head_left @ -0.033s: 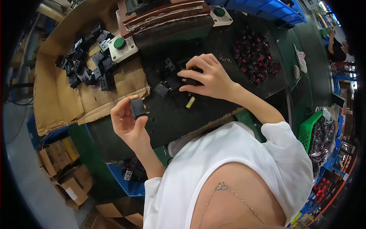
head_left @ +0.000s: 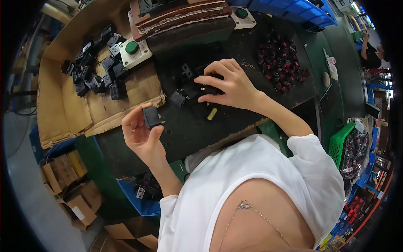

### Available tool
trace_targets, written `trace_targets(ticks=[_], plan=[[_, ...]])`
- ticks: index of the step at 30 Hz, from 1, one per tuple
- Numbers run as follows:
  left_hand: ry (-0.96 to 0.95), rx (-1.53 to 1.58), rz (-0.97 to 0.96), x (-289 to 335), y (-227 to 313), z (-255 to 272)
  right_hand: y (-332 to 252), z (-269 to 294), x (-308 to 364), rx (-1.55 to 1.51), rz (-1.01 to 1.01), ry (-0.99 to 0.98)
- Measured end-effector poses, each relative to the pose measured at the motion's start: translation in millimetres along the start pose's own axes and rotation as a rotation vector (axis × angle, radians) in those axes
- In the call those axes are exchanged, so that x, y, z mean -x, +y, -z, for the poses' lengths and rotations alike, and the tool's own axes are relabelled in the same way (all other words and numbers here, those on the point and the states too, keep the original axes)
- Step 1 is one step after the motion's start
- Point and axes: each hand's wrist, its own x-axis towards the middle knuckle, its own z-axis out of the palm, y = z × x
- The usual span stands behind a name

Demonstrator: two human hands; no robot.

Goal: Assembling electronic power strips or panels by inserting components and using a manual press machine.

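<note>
In my left hand (head_left: 140, 134) is a small black plastic housing (head_left: 151, 117), pinched between thumb and fingers above the near left of the work surface. My right hand (head_left: 228, 84) is over a loose group of black parts in the middle, its thumb and bent fingers spread apart. Between them a dark part with a small pale metal piece (head_left: 202, 89) shows; whether the fingertips touch it is hard to see. Left of that hand lie a black socket-like part (head_left: 187, 70) and another black housing (head_left: 177, 98). A small yellow piece (head_left: 212, 114) lies just below the hand.
A cut-open cardboard box (head_left: 56, 96) on the left holds several black housings (head_left: 88, 69). Green push buttons (head_left: 132, 48) on white boxes flank a dark machine block (head_left: 189, 35). Red-and-black small parts (head_left: 281, 61) are heaped at the right. Blue bin (head_left: 289, 10) stands far back.
The small yellow piece has shifted slightly to the right and tilted. Both hands stay almost where they were.
</note>
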Motion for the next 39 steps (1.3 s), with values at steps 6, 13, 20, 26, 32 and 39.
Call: trace_targets(ticks=[6,13,20,26,32,39], plan=[[0.049,-0.091,-0.046,3,3,-3,18,50,6,-0.019,-0.157,0.076],[-0.026,-0.251,-0.087,-7,6,2,63,105,60,0.163,-0.571,0.176],[-0.073,-0.395,-0.165,-36,18,-15,70,96,53,0.094,-0.505,-0.081],[-0.124,-0.505,-0.180,-75,35,-33,73,89,51,0.085,-0.514,-0.142],[-0.216,-0.551,-0.231,-134,25,-73,75,88,48,-0.091,-0.522,-0.141],[-0.452,-0.623,-0.386,-204,-8,-75,80,84,38,-0.189,-0.474,-0.138]])
